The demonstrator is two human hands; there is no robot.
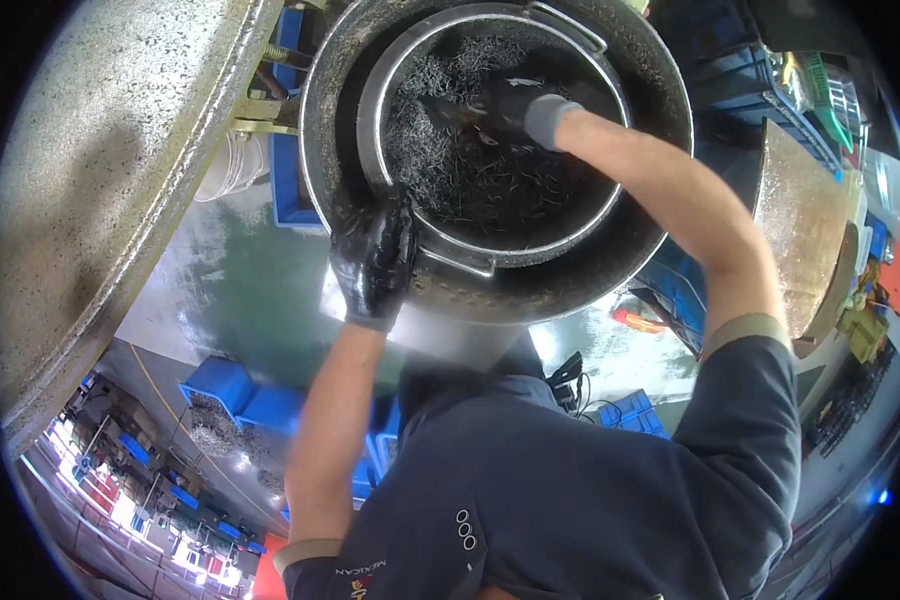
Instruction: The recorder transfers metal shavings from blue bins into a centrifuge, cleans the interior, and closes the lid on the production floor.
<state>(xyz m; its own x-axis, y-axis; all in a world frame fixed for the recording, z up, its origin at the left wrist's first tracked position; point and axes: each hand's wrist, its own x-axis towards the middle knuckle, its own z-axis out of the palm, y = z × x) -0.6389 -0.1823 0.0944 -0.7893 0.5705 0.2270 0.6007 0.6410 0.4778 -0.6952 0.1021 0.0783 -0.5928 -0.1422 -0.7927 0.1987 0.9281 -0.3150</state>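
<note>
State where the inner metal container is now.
In the head view, the inner metal container sits at upper centre inside a larger drum, the left hand at its lower-left rim, the right hand inside it.

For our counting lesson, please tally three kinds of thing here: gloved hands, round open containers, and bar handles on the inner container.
Gloved hands: 2 (left hand, right hand)
Round open containers: 2 (outer drum, inner container)
Bar handles: 2 (upper handle, lower handle)
Total: 6
</note>
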